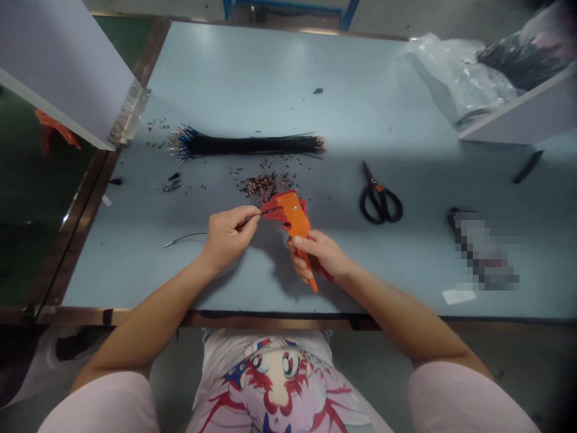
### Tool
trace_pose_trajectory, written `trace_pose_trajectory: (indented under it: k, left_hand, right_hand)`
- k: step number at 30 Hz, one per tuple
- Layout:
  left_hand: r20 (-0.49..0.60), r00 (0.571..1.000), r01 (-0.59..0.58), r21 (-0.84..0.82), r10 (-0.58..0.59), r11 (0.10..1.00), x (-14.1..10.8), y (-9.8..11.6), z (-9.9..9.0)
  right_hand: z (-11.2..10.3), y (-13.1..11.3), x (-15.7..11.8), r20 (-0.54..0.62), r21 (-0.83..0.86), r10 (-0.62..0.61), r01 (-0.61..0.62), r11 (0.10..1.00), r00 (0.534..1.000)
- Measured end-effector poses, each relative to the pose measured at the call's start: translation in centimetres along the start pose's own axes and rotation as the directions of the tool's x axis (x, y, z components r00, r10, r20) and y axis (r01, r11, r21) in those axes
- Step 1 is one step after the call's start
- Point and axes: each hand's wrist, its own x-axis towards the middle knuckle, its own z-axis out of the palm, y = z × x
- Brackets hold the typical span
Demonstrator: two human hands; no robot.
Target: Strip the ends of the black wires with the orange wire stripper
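Our left hand [229, 237] pinches a thin black wire [268, 211] against the orange plastic wire stripper [295, 216], which our clamped right hand [318, 255] grips; many wires remain in the long black wire bundle [246, 144] beyond the stripper.

On table [252, 78]: wire bundle [247, 144] behind | loose terminals [264, 186] before it | scissors [381, 195] right

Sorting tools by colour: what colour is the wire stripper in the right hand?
The wire stripper is orange, best seen in the head view.
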Motion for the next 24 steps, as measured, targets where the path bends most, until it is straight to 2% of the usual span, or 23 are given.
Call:
trace_pose_trajectory:
  k: [4,6,9,13,20,24]
  left_hand:
    - [-0.112,0.982,0.151,-0.008,-0.151,0.989,1.0,-1.3,-0.7]
    - [-0.108,0.967,0.226,-0.069,-0.233,0.972,1.3,-1.7,-0.8]
    - [-0.056,0.951,0.293,-0.141,-0.303,0.946,1.3,-1.8,-0.5]
    - [-0.065,0.961,0.253,-0.168,-0.267,0.953,0.9,-1.2,0.2]
    - [-0.069,0.974,0.199,-0.18,-0.215,0.963,0.3,-0.3,0.7]
    - [-0.061,0.98,0.175,-0.166,-0.187,0.971,0.0,-0.2,0.8]
  right_hand:
    - [-1.7,-2.3,-0.1,-0.236,0.12,-0.065,0.096,0.988,0.969]
    - [-2.4,-3.0,-0.1,-0.259,0.139,-0.038,0.077,0.987,0.965]
    - [-2.5,-2.7,0.0,-0.185,0.084,0.053,-0.038,0.996,0.981]
    - [-1.7,-1.1,0.3,-0.08,0.021,0.116,-0.114,0.993,0.99]
    - [-1.2,-0.2,0.2,0.068,0.017,0.12,-0.122,0.992,0.99]
    - [-1.1,0.0,0.1,0.11,0.026,0.104,-0.107,0.994,0.988]
